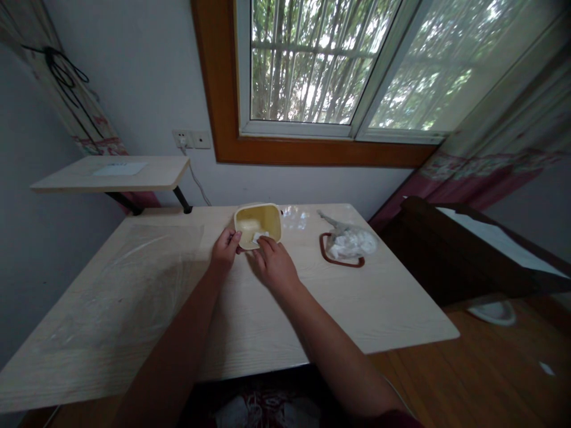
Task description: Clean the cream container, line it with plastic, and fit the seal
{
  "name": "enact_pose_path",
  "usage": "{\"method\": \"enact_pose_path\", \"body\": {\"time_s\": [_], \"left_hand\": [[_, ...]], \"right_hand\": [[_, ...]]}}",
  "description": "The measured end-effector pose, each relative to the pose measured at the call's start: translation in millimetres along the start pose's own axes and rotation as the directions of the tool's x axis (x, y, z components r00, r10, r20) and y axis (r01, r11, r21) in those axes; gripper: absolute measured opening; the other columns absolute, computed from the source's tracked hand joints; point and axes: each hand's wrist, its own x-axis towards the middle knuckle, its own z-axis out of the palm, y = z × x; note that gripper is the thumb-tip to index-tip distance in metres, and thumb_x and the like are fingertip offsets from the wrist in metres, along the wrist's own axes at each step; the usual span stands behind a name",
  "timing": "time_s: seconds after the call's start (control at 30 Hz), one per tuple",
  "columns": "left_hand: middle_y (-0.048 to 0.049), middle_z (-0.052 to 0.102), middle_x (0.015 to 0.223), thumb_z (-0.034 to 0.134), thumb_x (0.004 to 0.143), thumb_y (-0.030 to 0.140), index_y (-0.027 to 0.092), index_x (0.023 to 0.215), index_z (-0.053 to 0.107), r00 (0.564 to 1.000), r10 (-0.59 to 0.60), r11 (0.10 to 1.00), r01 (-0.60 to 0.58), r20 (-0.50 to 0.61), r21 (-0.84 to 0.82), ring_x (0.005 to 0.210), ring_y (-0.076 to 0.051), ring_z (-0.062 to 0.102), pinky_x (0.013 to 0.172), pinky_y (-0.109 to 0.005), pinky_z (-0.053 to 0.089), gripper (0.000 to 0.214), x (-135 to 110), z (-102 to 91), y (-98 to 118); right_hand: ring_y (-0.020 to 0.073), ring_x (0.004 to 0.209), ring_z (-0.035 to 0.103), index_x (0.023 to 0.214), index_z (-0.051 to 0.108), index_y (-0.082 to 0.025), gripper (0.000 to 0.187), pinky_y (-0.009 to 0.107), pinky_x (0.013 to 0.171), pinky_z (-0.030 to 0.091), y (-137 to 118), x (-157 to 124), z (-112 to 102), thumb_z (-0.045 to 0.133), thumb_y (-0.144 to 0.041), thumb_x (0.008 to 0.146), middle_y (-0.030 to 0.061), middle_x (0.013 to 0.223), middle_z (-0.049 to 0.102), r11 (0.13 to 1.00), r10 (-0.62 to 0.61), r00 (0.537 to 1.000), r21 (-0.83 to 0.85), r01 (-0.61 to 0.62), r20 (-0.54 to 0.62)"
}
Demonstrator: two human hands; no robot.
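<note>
Tub [263, 221] of pale yellow plastic, squarish with rounded corners and open at the top, stands near the far edge of the desk [111, 309]. Its inside looks smooth, with a pale patch of light on one wall. A white scrap of tissue [260, 238] shows at its front rim. The left hand [226, 249] and right hand [274, 264] are close together but apart: the left's fingertips are at the tub's front left corner, the right's fingers at the front rim by the tissue. Whether either is gripping, I cannot tell. To the right on the desk lie a clear plastic bag [350, 242] holding something white and a reddish-brown loop [332, 257] touching it.
</note>
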Motion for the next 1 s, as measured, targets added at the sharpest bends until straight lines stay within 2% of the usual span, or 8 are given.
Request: {"method": "enact_pose_path", "body": {"time_s": [0.17,0.37,0.47,0.57,0.73,0.9,1.0], "left_hand": [[0.0033,0.059,0.061,0.061,0.087,0.056,0.020,0.081,0.050,0.999,-0.019,0.999,0.021,0.027,-0.044,0.053,-0.010,0.054,0.052,-0.022,0.042,0.038,-1.6,3.9,1.1],[0.0002,0.065,0.067,0.065,0.080,0.062,0.020,0.084,0.051,0.982,-0.145,0.981,0.158,0.119,-0.112,0.058,-0.014,0.063,0.058,-0.026,0.052,0.045,-2.9,5.4,-0.3],[0.0000,0.065,0.067,0.065,0.081,0.063,0.019,0.084,0.052,0.984,-0.151,0.984,0.159,0.097,-0.080,0.058,-0.014,0.063,0.058,-0.026,0.053,0.045,-1.5,1.2,-0.8],[0.0014,0.062,0.066,0.065,0.081,0.060,0.020,0.083,0.051,0.994,-0.110,0.993,0.111,0.015,-0.048,0.056,-0.013,0.061,0.055,-0.024,0.050,0.042,2.9,-4.0,-3.2],[0.0051,0.053,0.068,0.072,0.079,0.049,0.021,0.085,0.051,0.988,0.051,0.999,-0.051,-0.143,0.005,0.053,-0.009,0.051,0.049,-0.020,0.041,0.035,8.9,-7.6,-5.4],[0.0017,0.054,0.076,0.074,0.078,0.040,0.021,0.088,0.058,0.973,0.172,0.980,-0.153,-0.156,0.123,0.066,-0.011,0.053,0.057,-0.020,0.042,0.026,4.2,-7.8,1.9],[0.0040,0.049,0.068,0.073,0.078,0.038,0.021,0.083,0.057,0.976,0.160,0.977,-0.135,-0.148,0.163,0.059,-0.010,0.048,0.053,-0.020,0.039,0.023,0.5,-8.6,6.0]], "right_hand": [[0.0232,0.117,0.056,0.130,0.061,-0.013,0.036,0.038,0.106,0.043,0.3,1.8,-3.4,0.043,-0.031,0.105,0.0143,0.131,0.062,1.000,-0.001,0.998,0.021,0.002,-0.066],[0.0257,0.110,0.055,0.119,0.066,-0.013,0.033,0.041,0.099,0.045,6.4,6.0,-10.6,0.040,-0.027,0.104,0.0142,0.119,0.066,0.999,0.013,0.995,-0.043,-0.017,-0.100],[0.0263,0.106,0.055,0.111,0.069,-0.013,0.033,0.040,0.097,0.045,12.7,8.7,-13.4,0.040,-0.026,0.104,0.0141,0.113,0.067,0.996,-0.002,0.996,-0.091,-0.006,-0.088],[0.0266,0.104,0.054,0.106,0.071,-0.013,0.033,0.040,0.097,0.045,17.6,11.8,-17.3,0.041,-0.024,0.103,0.0145,0.111,0.068,0.989,-0.037,0.998,-0.145,0.029,-0.054],[0.0269,0.105,0.053,0.107,0.072,-0.012,0.031,0.040,0.100,0.043,21.2,17.7,-24.1,0.043,-0.022,0.101,0.0146,0.112,0.068,0.971,-0.110,0.994,-0.214,0.109,0.006],[0.0284,0.107,0.050,0.105,0.073,-0.012,0.030,0.040,0.100,0.043,22.7,23.2,-28.4,0.046,-0.023,0.100,0.0140,0.111,0.068,0.962,-0.126,0.992,-0.243,0.128,0.024],[0.0291,0.108,0.049,0.105,0.073,-0.013,0.031,0.040,0.101,0.043,23.3,25.8,-31.3,0.045,-0.024,0.101,0.0136,0.110,0.068,0.953,-0.149,0.988,-0.261,0.155,0.044]]}}
